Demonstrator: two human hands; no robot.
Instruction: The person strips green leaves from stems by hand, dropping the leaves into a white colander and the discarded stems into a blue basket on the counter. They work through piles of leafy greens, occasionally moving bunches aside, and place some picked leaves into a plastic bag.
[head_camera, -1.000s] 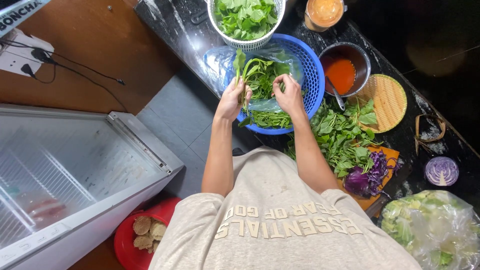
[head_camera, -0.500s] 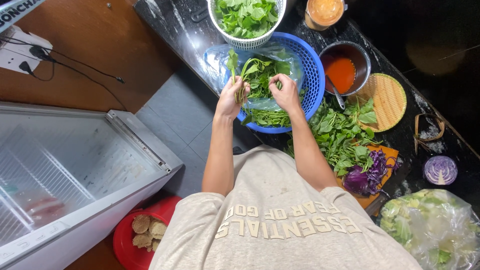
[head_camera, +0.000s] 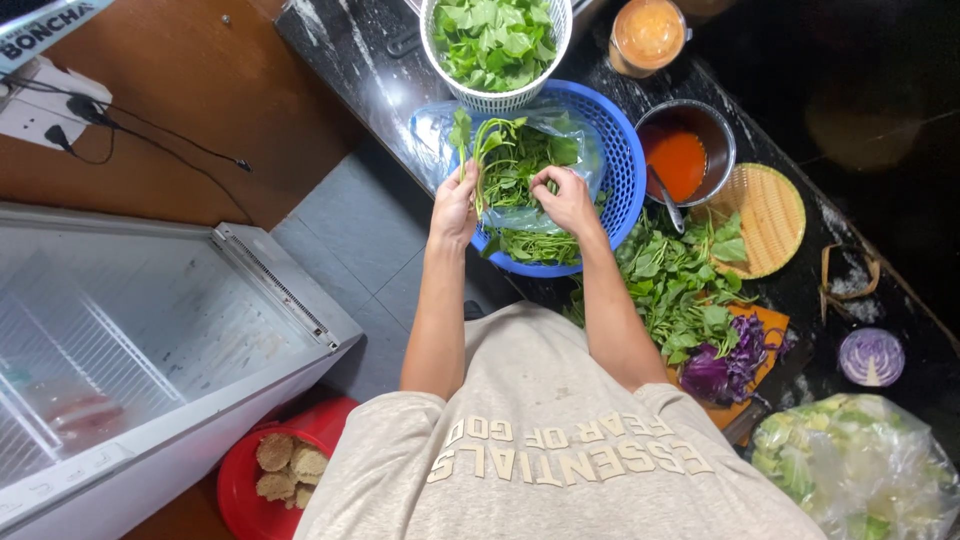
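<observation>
Fingers (head_camera: 462, 182) of the left hand (head_camera: 455, 208) are pinched around a leafy green stem (head_camera: 478, 160) held up over the big blue basket (head_camera: 625, 165) on the dark counter (head_camera: 360, 60), while a few leaves in that basket are gripped by the right hand (head_camera: 566, 200), just below the white colander (head_camera: 497, 100) of picked greens.

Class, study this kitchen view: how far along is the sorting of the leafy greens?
Done: the white basket already holds picked leaves. In hand: the left hand holds a leafy stem over the blue basket, while the right hand picks at it. Left: greens in the blue basket and a loose pile on the counter.
</observation>
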